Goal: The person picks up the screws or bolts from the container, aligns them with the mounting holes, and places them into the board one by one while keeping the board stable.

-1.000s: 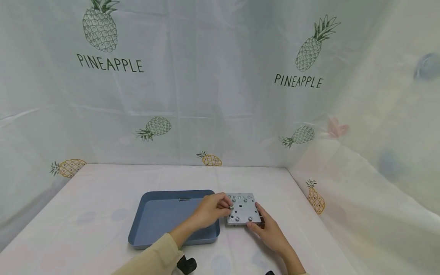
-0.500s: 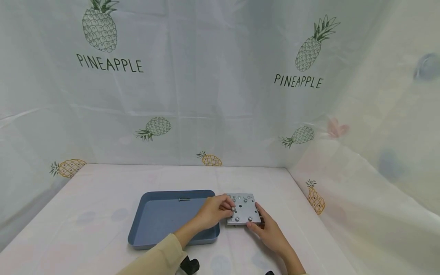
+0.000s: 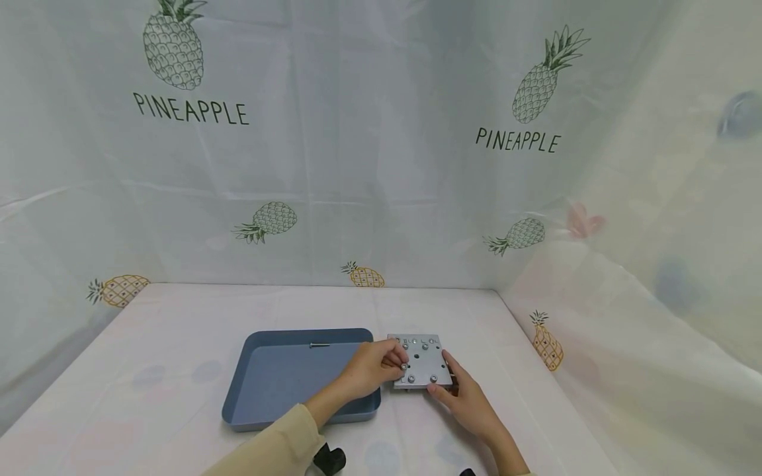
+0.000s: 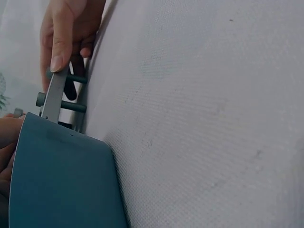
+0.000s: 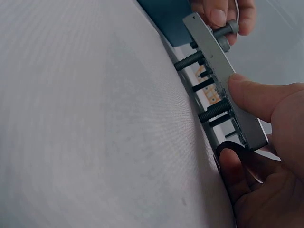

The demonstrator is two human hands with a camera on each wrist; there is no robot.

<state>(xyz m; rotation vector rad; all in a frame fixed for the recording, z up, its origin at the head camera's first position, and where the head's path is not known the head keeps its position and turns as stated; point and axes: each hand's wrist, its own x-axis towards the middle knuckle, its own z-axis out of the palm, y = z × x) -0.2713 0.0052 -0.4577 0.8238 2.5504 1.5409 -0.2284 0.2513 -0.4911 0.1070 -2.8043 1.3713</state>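
Observation:
A silver metal plate [image 3: 425,362] with several holes and socket-head bolts lies right of the tray. My left hand [image 3: 368,365] pinches a bolt [image 3: 404,367] at the plate's left side. In the right wrist view this bolt [image 5: 225,30] stands partly above the plate, its shank showing below the head. My right hand [image 3: 467,398] grips the plate's near right corner, thumb on the top face and fingers at the side. Threaded bolt ends [image 5: 214,110] stick out below the plate. In the left wrist view the tray hides most of my left fingers.
A blue-grey tray [image 3: 280,383] stands left of the plate, under my left forearm. One long screw [image 3: 319,345] lies in it near the back edge. A white patterned cloth [image 3: 178,344] covers the table, and a pineapple-print curtain [image 3: 381,132] hangs behind.
My left hand has moved slightly right and nearer, carrying the bolt along the plate's left side. My right hand and the plate have stayed put.

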